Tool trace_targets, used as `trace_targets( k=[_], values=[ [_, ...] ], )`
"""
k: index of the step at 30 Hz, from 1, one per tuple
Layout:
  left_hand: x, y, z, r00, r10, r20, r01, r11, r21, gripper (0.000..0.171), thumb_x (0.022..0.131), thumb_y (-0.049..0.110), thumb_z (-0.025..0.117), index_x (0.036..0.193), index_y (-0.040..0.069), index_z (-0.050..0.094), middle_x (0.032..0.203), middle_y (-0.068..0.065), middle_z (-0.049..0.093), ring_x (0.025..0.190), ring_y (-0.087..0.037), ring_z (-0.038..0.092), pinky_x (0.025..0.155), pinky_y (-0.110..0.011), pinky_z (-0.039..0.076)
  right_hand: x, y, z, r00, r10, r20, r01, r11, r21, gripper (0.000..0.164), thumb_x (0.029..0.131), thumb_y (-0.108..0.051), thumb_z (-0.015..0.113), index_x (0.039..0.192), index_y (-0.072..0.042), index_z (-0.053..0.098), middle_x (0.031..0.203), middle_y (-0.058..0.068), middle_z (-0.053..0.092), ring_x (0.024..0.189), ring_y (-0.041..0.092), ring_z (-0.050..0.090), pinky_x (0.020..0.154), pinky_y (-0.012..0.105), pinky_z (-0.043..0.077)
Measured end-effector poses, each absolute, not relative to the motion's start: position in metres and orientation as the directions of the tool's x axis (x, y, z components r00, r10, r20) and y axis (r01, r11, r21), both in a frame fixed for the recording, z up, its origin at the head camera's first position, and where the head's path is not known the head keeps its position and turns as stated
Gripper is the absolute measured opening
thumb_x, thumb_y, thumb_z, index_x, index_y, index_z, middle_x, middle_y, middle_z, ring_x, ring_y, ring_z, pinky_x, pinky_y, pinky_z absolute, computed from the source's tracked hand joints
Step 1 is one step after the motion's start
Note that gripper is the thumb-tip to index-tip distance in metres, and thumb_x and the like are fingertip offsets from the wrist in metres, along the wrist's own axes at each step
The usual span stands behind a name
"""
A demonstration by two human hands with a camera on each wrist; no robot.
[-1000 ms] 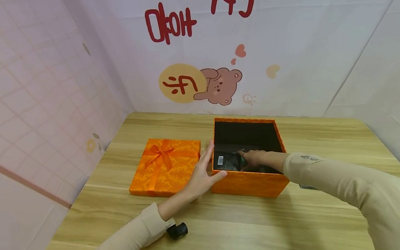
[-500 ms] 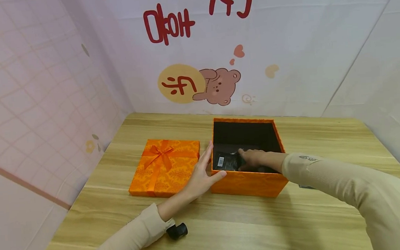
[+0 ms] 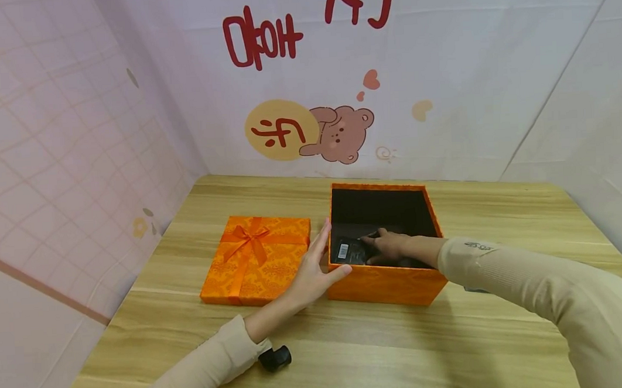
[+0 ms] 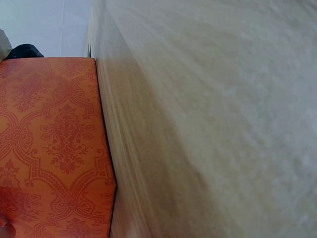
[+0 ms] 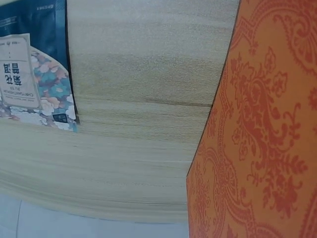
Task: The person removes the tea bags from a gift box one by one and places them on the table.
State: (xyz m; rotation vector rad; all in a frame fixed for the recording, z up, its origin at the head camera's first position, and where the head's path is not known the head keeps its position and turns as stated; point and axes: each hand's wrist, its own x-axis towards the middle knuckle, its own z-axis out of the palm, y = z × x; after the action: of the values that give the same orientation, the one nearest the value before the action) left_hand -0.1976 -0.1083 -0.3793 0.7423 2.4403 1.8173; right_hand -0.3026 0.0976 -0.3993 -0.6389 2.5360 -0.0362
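An orange patterned gift box (image 3: 384,287) stands uncovered on the table, its inside black. My left hand (image 3: 311,274) rests against its left side, fingers straight along the wall and thumb at the near left corner. Down inside the box, my right hand (image 3: 390,246) reaches over the near wall with its fingers spread on a dark packet (image 3: 353,253) that bears a white barcode label. The packet lies toward the left near corner. In the left wrist view the orange box side (image 4: 54,144) shows at left, and in the right wrist view another box side (image 5: 262,119) fills the right.
The orange lid (image 3: 256,261) with a ribbon bow lies left of the box. On the table right of the box is a blue floral pouch (image 5: 34,74), mostly hidden by the right sleeve in the head view. A patterned cloth wall (image 3: 441,52) stands behind the table.
My right fingers have shifted slightly left and spread out over the dark packet, the thumb lifting apart from the fingers. The left hand and the box have stayed put.
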Motion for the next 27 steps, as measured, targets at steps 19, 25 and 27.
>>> trace_targets(
  k=[19, 25, 27],
  values=[
    [-0.1990, -0.1083, -0.3820, -0.886, 0.373, 0.274, 0.370, 0.217, 0.903, 0.080, 0.085, 0.014, 0.064, 0.146, 0.002, 0.013, 0.152, -0.013, 0.010, 0.138, -0.026, 0.016, 0.108, -0.041, 0.024, -0.2998, 0.0965, -0.3963, -0.721, -0.476, -0.504, -0.406, 0.879, -0.248, 0.059, 0.093, -0.026, 0.051, 0.139, 0.006, 0.031, 0.111, 0.027, 0.037, 0.099, 0.034, 0.045, 0.086, 0.045, 0.042],
    [-0.1988, -0.1083, -0.3820, -0.890, 0.373, 0.263, 0.362, 0.223, 0.905, 0.081, 0.085, 0.015, 0.064, 0.146, 0.003, 0.012, 0.153, -0.009, 0.009, 0.138, -0.026, 0.015, 0.108, -0.040, 0.024, -0.3019, 0.0974, -0.3983, -0.737, -0.541, -0.405, -0.452, 0.840, -0.299, 0.057, 0.093, -0.021, 0.053, 0.132, 0.016, 0.034, 0.107, 0.025, 0.038, 0.095, 0.032, 0.044, 0.083, 0.042, 0.043],
    [-0.1988, -0.1084, -0.3820, -0.891, 0.373, 0.258, 0.357, 0.227, 0.906, 0.081, 0.085, 0.014, 0.064, 0.146, 0.004, 0.012, 0.153, -0.008, 0.008, 0.139, -0.026, 0.014, 0.108, -0.040, 0.024, -0.3028, 0.0974, -0.3992, -0.748, -0.576, -0.331, -0.477, 0.813, -0.335, 0.055, 0.093, -0.018, 0.053, 0.129, 0.019, 0.035, 0.109, 0.026, 0.039, 0.098, 0.033, 0.043, 0.085, 0.043, 0.043]
  ],
)
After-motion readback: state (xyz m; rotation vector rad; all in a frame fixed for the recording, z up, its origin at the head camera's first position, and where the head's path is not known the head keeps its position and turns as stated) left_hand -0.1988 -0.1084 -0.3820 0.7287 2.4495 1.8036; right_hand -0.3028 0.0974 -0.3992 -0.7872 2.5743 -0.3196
